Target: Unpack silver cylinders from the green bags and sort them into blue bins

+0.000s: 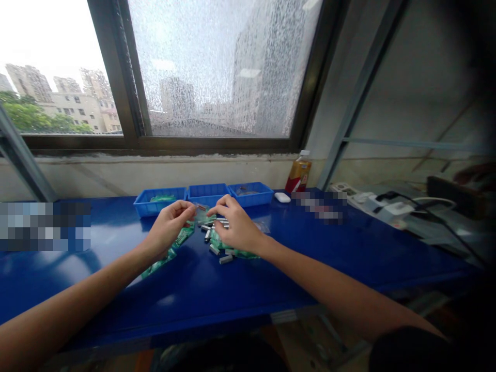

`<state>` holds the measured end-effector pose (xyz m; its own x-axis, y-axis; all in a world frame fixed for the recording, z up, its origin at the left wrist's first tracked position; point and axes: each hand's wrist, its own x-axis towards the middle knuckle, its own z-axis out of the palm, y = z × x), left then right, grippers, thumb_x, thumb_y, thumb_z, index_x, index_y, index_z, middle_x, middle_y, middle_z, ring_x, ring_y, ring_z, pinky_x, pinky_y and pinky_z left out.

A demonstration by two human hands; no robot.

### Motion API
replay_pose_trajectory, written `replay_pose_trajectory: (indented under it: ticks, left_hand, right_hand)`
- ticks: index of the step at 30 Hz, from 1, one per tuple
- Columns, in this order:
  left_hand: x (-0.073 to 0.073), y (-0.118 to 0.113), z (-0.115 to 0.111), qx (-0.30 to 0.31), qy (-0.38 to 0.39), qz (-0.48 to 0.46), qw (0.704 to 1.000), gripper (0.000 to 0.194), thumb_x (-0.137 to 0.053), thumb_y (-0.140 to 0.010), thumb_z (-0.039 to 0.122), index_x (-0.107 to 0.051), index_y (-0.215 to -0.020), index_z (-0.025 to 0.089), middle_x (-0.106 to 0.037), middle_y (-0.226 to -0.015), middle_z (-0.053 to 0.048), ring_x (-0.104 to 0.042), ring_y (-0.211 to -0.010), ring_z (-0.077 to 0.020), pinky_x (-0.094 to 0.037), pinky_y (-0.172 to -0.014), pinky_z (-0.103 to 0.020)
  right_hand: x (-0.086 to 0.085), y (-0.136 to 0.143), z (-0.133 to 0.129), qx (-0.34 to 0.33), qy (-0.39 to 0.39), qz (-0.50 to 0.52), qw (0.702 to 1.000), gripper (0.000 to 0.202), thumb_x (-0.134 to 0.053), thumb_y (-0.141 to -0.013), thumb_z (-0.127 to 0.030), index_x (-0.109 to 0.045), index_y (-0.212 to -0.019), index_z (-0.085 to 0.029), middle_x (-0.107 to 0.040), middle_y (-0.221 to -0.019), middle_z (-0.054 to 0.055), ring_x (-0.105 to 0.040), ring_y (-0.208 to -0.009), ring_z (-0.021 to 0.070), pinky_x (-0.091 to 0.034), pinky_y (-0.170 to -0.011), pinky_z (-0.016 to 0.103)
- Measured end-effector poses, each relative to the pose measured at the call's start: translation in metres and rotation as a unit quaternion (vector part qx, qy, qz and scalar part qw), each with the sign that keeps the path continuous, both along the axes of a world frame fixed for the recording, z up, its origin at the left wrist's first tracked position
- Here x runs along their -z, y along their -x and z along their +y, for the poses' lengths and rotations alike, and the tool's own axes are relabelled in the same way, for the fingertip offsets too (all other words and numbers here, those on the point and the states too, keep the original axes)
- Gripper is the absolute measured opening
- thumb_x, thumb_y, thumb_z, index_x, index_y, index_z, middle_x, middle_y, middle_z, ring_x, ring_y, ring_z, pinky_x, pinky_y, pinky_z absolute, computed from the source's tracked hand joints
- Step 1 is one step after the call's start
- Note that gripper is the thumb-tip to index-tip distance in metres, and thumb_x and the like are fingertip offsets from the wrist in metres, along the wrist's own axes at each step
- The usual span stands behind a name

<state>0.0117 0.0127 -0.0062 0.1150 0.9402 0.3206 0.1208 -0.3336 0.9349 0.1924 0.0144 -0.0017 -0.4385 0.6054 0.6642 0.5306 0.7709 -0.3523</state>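
My left hand point(172, 225) is closed in a pinch on the edge of a small clear plastic bag point(201, 214), which has something reddish near its top. On the bag's other side is my right hand point(234, 225), its fingers curved and apart, the fingertips at or very near the bag. Whether they touch it I cannot tell. Below the right hand lie several short silver-and-black cylinders point(226, 259) and green plastic packets point(219, 240), partly hidden by that hand. More green packets point(158, 263) lie in a row under my left wrist.
Three blue trays point(209, 192) line the back of the blue table point(186, 305); the left one holds something green. A bottle point(299, 173) and a white case point(282, 197) stand to their right. Power strips and cables point(391, 206) lie at the far right.
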Motion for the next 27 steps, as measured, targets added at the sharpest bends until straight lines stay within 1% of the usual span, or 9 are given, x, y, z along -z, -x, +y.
replay_pose_trajectory:
  ticks: [3,6,8,10,13,16,19,23,27]
  left_hand:
    - [-0.002,0.001,-0.002,-0.03,-0.087,0.069,0.993,0.021,-0.054,-0.079,0.036,-0.055,-0.08,0.015,-0.055,-0.073,0.0,-0.05,-0.066,-0.011,-0.038,-0.059,-0.022]
    - [-0.002,-0.001,-0.007,-0.014,-0.165,0.167,0.972,0.018,-0.052,-0.081,0.033,-0.058,-0.081,0.016,-0.058,-0.078,-0.002,-0.052,-0.073,-0.0136,-0.04,-0.064,-0.024]
    - [-0.001,-0.002,-0.009,-0.004,-0.215,0.223,0.951,0.016,-0.051,-0.082,0.03,-0.06,-0.082,0.017,-0.059,-0.081,-0.003,-0.053,-0.077,-0.0149,-0.041,-0.069,-0.027]
    - [-0.001,-0.002,-0.011,-0.002,-0.253,0.254,0.933,0.015,-0.05,-0.082,0.028,-0.061,-0.082,0.018,-0.059,-0.083,-0.004,-0.053,-0.08,-0.016,-0.041,-0.073,-0.028]
    - [-0.003,-0.002,-0.01,-0.006,-0.223,0.263,0.939,0.02,-0.049,-0.082,0.033,-0.062,-0.08,0.017,-0.059,-0.083,-0.004,-0.053,-0.082,-0.0177,-0.04,-0.074,-0.03]
    - [-0.005,-0.002,-0.008,0.02,-0.08,0.188,0.979,0.035,-0.042,-0.084,0.044,-0.061,-0.081,0.015,-0.059,-0.08,-0.005,-0.052,-0.078,-0.018,-0.039,-0.068,-0.029]
    - [-0.006,-0.003,-0.007,0.078,0.06,0.055,0.994,0.041,-0.038,-0.084,0.048,-0.059,-0.084,0.013,-0.057,-0.078,-0.005,-0.051,-0.071,-0.0156,-0.038,-0.061,-0.026]
    - [-0.009,-0.003,-0.008,0.078,0.088,-0.015,0.993,0.026,-0.055,-0.075,0.038,-0.056,-0.076,0.012,-0.056,-0.074,-0.004,-0.051,-0.068,-0.014,-0.038,-0.06,-0.024]
    - [-0.014,0.001,-0.008,0.04,0.038,0.009,0.998,0.018,-0.058,-0.071,0.031,-0.056,-0.074,0.013,-0.056,-0.071,-0.002,-0.052,-0.069,-0.0141,-0.038,-0.062,-0.025]
  right_hand:
    - [-0.001,0.002,0.004,0.006,0.162,0.07,0.984,0.017,-0.055,-0.077,-0.029,-0.064,-0.075,-0.015,-0.05,-0.076,0.003,-0.05,-0.078,0.0155,-0.041,-0.073,0.03]
    - [-0.001,0.006,0.004,-0.075,0.359,0.168,0.915,0.043,-0.039,-0.085,-0.047,-0.062,-0.073,-0.013,-0.053,-0.065,0.003,-0.05,-0.062,0.0126,-0.039,-0.055,0.025]
    - [0.0,0.008,0.003,-0.104,0.409,0.216,0.88,0.039,-0.041,-0.084,-0.044,-0.059,-0.07,-0.012,-0.053,-0.061,0.001,-0.048,-0.055,0.01,-0.035,-0.05,0.022]
    - [0.001,0.01,0.002,-0.098,0.391,0.219,0.889,0.027,-0.049,-0.081,-0.034,-0.057,-0.067,-0.012,-0.052,-0.058,-0.001,-0.046,-0.052,0.0083,-0.034,-0.049,0.02]
    - [0.002,0.008,0.0,-0.062,0.281,0.169,0.943,0.019,-0.05,-0.08,-0.028,-0.059,-0.07,-0.013,-0.052,-0.058,-0.002,-0.046,-0.053,0.0086,-0.034,-0.05,0.021]
    - [0.001,0.004,-0.002,-0.021,0.108,0.066,0.992,0.018,-0.049,-0.082,-0.024,-0.064,-0.081,-0.015,-0.057,-0.067,0.001,-0.048,-0.059,0.0102,-0.036,-0.057,0.022]
    - [0.0,-0.001,-0.003,-0.006,-0.008,-0.028,1.0,0.02,-0.046,-0.084,-0.019,-0.065,-0.091,-0.018,-0.057,-0.071,0.002,-0.05,-0.065,0.0116,-0.037,-0.064,0.024]
    - [0.0,-0.001,-0.003,-0.032,-0.02,-0.02,0.999,0.025,-0.044,-0.081,-0.01,-0.062,-0.096,-0.017,-0.059,-0.079,0.004,-0.052,-0.07,0.0121,-0.041,-0.067,0.025]
    - [0.0,0.003,-0.001,-0.023,0.079,0.087,0.993,0.02,-0.048,-0.076,-0.01,-0.058,-0.092,-0.017,-0.058,-0.086,0.004,-0.055,-0.075,0.012,-0.045,-0.063,0.023]
